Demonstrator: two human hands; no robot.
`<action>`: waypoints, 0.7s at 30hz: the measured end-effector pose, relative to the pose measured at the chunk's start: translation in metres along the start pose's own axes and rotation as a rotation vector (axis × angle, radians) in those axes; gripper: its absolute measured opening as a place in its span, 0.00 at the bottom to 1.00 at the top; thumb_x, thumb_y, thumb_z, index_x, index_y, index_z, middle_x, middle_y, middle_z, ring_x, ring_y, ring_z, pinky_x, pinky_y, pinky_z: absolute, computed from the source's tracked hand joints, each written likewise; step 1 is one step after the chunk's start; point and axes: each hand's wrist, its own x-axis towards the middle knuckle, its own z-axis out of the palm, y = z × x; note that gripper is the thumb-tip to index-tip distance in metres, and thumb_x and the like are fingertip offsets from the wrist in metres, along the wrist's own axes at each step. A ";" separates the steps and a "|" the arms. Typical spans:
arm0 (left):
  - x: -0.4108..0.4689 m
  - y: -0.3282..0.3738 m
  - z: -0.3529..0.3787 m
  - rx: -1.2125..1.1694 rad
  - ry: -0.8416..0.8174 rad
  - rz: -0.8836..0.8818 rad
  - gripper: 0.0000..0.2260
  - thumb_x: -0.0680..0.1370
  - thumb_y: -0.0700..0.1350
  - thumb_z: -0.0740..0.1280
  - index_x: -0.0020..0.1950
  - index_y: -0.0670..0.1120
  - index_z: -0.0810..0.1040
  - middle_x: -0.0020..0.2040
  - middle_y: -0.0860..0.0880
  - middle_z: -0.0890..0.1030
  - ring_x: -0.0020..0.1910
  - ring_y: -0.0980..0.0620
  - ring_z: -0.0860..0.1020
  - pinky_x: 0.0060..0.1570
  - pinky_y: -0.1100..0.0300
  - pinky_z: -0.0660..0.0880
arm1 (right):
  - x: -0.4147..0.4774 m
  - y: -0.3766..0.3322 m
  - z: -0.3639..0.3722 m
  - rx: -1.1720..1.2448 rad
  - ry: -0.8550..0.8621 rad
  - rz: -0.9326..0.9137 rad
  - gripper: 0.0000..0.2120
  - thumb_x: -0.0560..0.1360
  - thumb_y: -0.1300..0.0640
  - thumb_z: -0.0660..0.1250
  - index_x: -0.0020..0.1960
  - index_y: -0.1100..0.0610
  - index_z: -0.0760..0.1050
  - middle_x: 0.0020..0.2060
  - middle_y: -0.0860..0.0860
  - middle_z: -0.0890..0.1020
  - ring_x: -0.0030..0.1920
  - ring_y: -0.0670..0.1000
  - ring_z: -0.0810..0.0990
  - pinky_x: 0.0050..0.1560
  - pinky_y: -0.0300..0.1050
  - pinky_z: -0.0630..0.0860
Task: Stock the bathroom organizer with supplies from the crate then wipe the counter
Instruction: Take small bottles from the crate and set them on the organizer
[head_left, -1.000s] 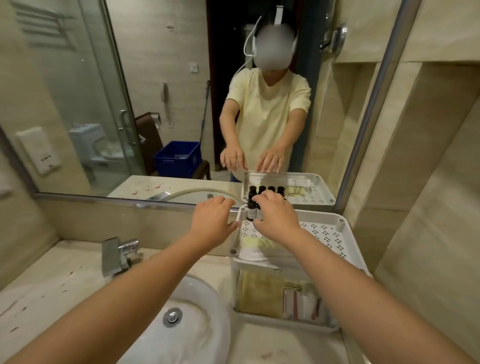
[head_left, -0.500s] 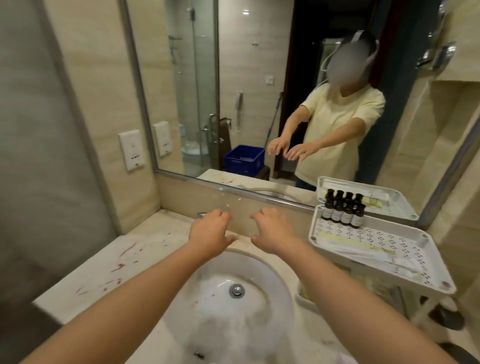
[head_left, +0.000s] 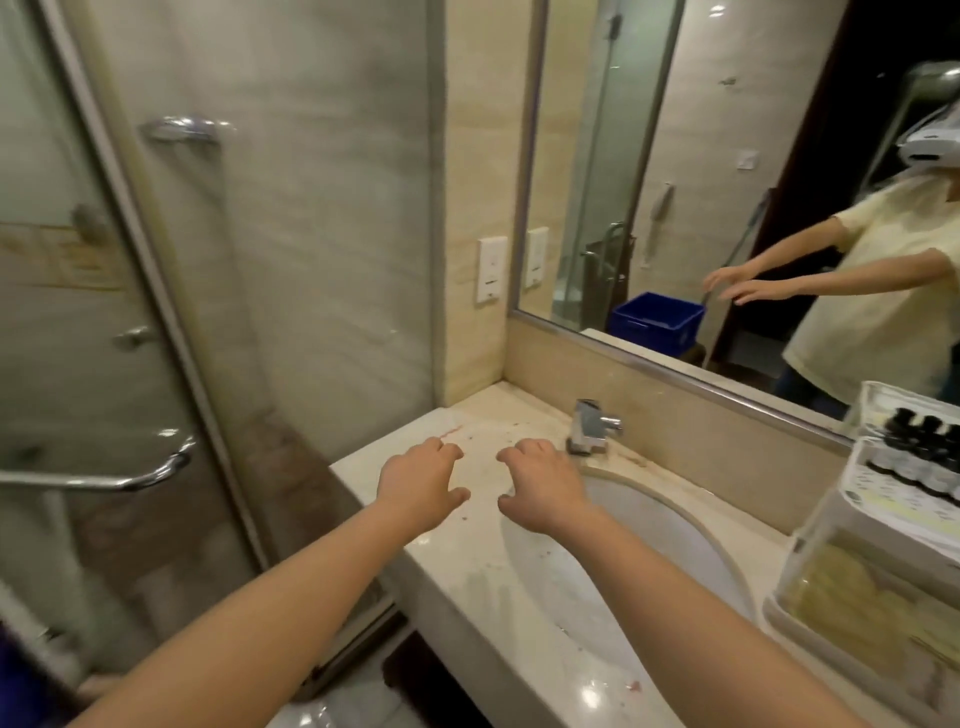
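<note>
Counter (head_left: 470, 574), glossy pale marble, red-flecked, oval white basin (head_left: 654, 566)

A chrome faucet (head_left: 592, 426) stands behind the white sink (head_left: 675, 522) — mirror (head_left: 649, 156) above, glass shower door (head_left: 93, 338) leftward.

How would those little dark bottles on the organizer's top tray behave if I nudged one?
Probably tippy: the dark bottles look tall and narrow, standing upright. They stand packed in a row, so one falling might knock its neighbours. They look small, so they are likely light to lift.
</note>
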 end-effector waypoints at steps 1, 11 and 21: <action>-0.012 -0.014 -0.001 0.005 -0.002 -0.025 0.25 0.76 0.61 0.64 0.71 0.54 0.67 0.65 0.53 0.72 0.62 0.51 0.75 0.54 0.53 0.73 | 0.001 -0.015 0.004 -0.001 -0.008 -0.023 0.27 0.74 0.50 0.64 0.72 0.52 0.65 0.67 0.52 0.70 0.69 0.55 0.65 0.67 0.50 0.64; -0.128 -0.148 -0.017 0.018 -0.002 -0.289 0.25 0.76 0.59 0.65 0.71 0.54 0.67 0.66 0.51 0.72 0.64 0.49 0.74 0.57 0.52 0.72 | 0.011 -0.175 0.041 0.017 -0.040 -0.285 0.25 0.73 0.47 0.65 0.68 0.52 0.69 0.64 0.53 0.73 0.67 0.56 0.67 0.65 0.52 0.66; -0.238 -0.250 -0.029 -0.007 0.040 -0.624 0.24 0.77 0.59 0.65 0.71 0.55 0.67 0.66 0.53 0.72 0.60 0.51 0.75 0.54 0.54 0.75 | 0.013 -0.321 0.066 -0.003 -0.101 -0.622 0.25 0.74 0.49 0.64 0.70 0.53 0.68 0.65 0.52 0.72 0.68 0.55 0.67 0.66 0.50 0.66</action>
